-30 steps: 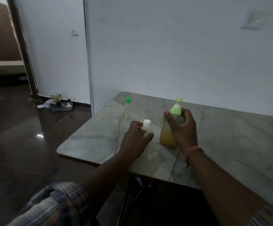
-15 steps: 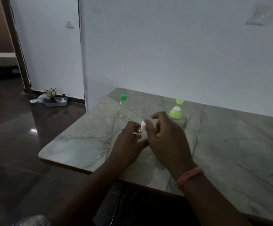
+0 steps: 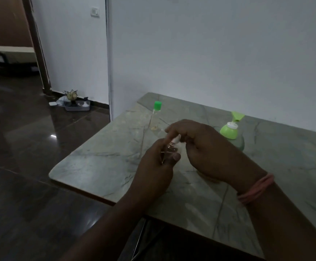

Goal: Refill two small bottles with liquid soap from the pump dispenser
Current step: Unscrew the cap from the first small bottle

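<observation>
Hands (image 3: 181, 153) hide small bottle (image 3: 172, 146); dispenser (image 3: 231, 133), green-capped bottle (image 3: 156, 117) behind.

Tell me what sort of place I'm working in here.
Probably a room in a home, dimly lit: a marble-topped table stands against a plain white wall with a light switch, over a polished dark floor, and a wooden doorway opens on another room.

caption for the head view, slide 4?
Left hand holds the small clear bottle while right hand pinches its white cap; pump dispenser stands behind.
</observation>
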Motion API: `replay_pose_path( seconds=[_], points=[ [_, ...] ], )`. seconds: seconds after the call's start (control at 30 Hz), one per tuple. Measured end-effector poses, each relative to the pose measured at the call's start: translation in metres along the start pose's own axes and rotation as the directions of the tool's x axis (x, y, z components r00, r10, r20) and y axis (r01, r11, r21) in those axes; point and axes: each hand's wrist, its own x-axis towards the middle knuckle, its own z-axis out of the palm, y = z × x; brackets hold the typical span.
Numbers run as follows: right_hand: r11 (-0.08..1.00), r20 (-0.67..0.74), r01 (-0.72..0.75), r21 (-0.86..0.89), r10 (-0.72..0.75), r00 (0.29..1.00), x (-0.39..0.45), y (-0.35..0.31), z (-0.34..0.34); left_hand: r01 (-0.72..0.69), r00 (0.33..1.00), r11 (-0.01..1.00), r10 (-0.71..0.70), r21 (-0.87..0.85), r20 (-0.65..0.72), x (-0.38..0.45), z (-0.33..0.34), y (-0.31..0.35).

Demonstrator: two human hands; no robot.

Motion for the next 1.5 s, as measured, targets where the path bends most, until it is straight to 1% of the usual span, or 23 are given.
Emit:
replay_pose_path(
  seconds=[0.07, 0.1, 0.17, 0.23, 0.3, 0.37, 0.47, 0.5, 0.53, 0.6, 0.67, 0.73, 0.77, 0.8, 0.87, 0.93, 0.97, 1.0, 1.07, 1.17, 1.27, 1.37, 1.5],
  points=[
    [0.999, -0.019, -0.015, 0.040, 0.016, 1.000, -0.001, 0.004, -0.005, 0.021, 1.000, 1.000, -0.021, 0.018, -0.015, 0.001, 0.001, -0.002],
    [0.999, -0.068, -0.033, 0.015, 0.034, 0.997, -0.001, 0.007, -0.004, 0.030, 0.999, 0.999, -0.029, 0.026, -0.021, 0.000, 0.002, -0.003],
    [0.985, -0.199, -0.143, -0.098, 0.122, 0.972, 0.003, 0.006, 0.000, 0.031, 0.999, 0.998, -0.030, 0.049, -0.028, 0.000, 0.002, -0.004],
    [0.937, -0.262, -0.256, -0.238, 0.191, 0.946, 0.011, -0.001, 0.005, 0.034, 0.999, 0.997, -0.032, 0.068, -0.027, 0.000, 0.002, -0.003],
    [0.893, -0.242, -0.252, -0.373, 0.168, 0.956, 0.019, -0.007, 0.009, 0.043, 0.999, 0.997, -0.041, 0.066, -0.030, 0.000, 0.003, -0.002],
    [0.893, -0.115, -0.172, -0.417, 0.136, 0.984, 0.027, -0.013, 0.009, 0.052, 0.997, 0.998, -0.050, 0.032, -0.058, 0.000, 0.002, 0.000],
    [0.957, 0.187, -0.076, -0.280, 0.132, 0.974, 0.033, -0.016, 0.002, 0.050, 0.994, 0.999, -0.050, 0.000, -0.099, 0.000, -0.001, 0.000],
    [0.978, 0.244, -0.076, -0.192, 0.123, 0.962, 0.033, -0.016, -0.001, 0.047, 0.994, 0.999, -0.046, 0.000, -0.102, 0.000, -0.001, -0.001],
    [0.988, 0.250, -0.095, -0.120, 0.123, 0.960, 0.033, -0.015, -0.002, 0.048, 0.994, 0.999, -0.047, 0.003, -0.102, 0.000, 0.000, -0.001],
    [0.984, 0.152, -0.144, -0.108, 0.159, 0.975, 0.032, -0.012, -0.001, 0.060, 0.993, 0.998, -0.058, 0.014, -0.103, 0.000, 0.001, -0.003],
    [0.948, 0.041, -0.214, -0.237, 0.230, 0.972, 0.037, -0.010, 0.001, 0.064, 0.994, 0.998, -0.061, 0.022, -0.096, 0.000, 0.002, -0.005],
    [0.914, 0.022, -0.232, -0.333, 0.253, 0.967, 0.042, -0.010, 0.003, 0.065, 0.994, 0.996, -0.059, 0.053, -0.094, 0.000, 0.003, -0.006],
    [0.918, 0.037, -0.211, -0.336, 0.236, 0.971, 0.044, -0.010, 0.003, 0.063, 0.994, 0.996, -0.056, 0.067, -0.098, 0.000, 0.004, -0.006],
    [0.938, 0.046, -0.187, -0.293, 0.210, 0.977, 0.046, -0.010, 0.000, 0.064, 0.992, 0.995, -0.056, 0.072, -0.109, 0.001, 0.004, -0.007],
    [0.983, -0.009, -0.176, -0.059, 0.176, 0.984, 0.050, -0.009, -0.006, 0.081, 0.989, 0.995, -0.073, 0.060, -0.129, 0.002, 0.005, -0.009],
    [0.968, -0.175, -0.167, 0.185, 0.200, 0.964, 0.056, -0.004, -0.004, 0.092, 0.985, 0.995, -0.087, 0.032, -0.149, 0.002, 0.005, -0.010],
    [0.951, -0.230, -0.179, 0.252, 0.239, 0.943, 0.060, 0.001, 0.002, 0.097, 0.983, 0.995, -0.093, 0.015, -0.159, 0.002, 0.004, -0.010],
    [0.934, -0.244, -0.210, 0.288, 0.284, 0.927, 0.062, 0.005, 0.013, 0.102, 0.980, 0.995, -0.101, -0.003, -0.169, 0.002, 0.004, -0.010],
    [0.898, -0.203, -0.324, 0.299, 0.392, 0.898, 0.063, 0.019, 0.043, 0.111, 0.976, 0.994, -0.113, -0.022, -0.187, 0.002, 0.003, -0.010],
    [0.816, -0.185, -0.492, 0.302, 0.557, 0.810, 0.057, 0.047, 0.081, 0.124, 0.966, 0.992, -0.119, 0.006, -0.230, 0.004, 0.003, -0.014],
    [0.780, -0.258, -0.453, 0.431, 0.588, 0.767, 0.053, 0.065, 0.090, 0.115, 0.965, 0.992, -0.100, 0.050, -0.242, 0.006, 0.005, -0.016],
    [0.825, -0.314, -0.435, 0.361, 0.547, 0.776, 0.052, 0.067, 0.097, 0.103, 0.969, 0.992, -0.084, 0.068, -0.232, 0.007, 0.006, -0.019],
    [0.875, -0.313, -0.438, 0.205, 0.483, 0.818, 0.054, 0.063, 0.104, 0.115, 0.964, 0.992, -0.102, 0.041, -0.247, 0.008, 0.007, -0.020]
  ],
)
